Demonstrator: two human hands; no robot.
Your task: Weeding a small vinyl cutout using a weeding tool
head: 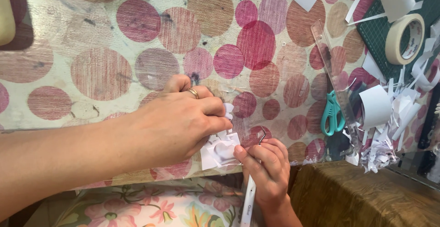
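A small white paper piece (221, 150) is pinned at the table's (91, 48) near edge by the clenched left hand (176, 124). A white craft tool (250, 199) is gripped by the right hand (266, 167); careful, steady trimming seems called for.

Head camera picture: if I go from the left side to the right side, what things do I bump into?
Left hand → small white paper piece → right hand with a white tool → teal scissors → pile of white paper scraps → roll of tape.
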